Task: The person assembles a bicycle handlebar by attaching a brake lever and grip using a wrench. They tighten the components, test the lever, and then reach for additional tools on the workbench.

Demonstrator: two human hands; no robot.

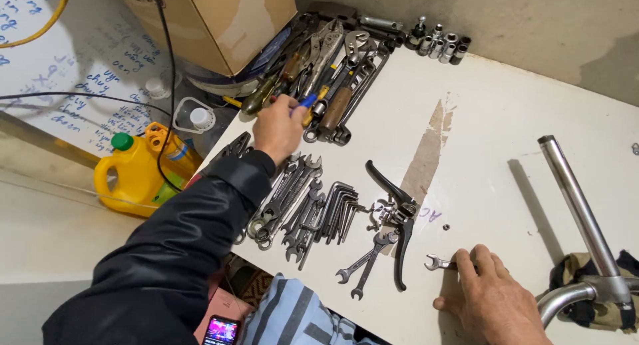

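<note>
My left hand (278, 126) reaches across the white tabletop (506, 132) to a pile of screwdrivers and pliers (319, 65) and pinches a blue-handled tool (307, 100) there. My right hand (491, 298) rests flat near the table's front edge, fingers over the end of a small open-end wrench (436, 262). Between the hands lie a row of spanners (293, 198), a bundle of hex keys (338, 208), two crossed wrenches (366, 262) and a black brake lever (397, 215).
A row of sockets (439, 44) lines the back edge. A chrome handlebar tube (579, 212) lies at right over a rag (586, 288). A cardboard box (213, 18), a yellow jug (136, 175) and black cables (163, 65) sit left of the table. A phone (221, 330) shows below.
</note>
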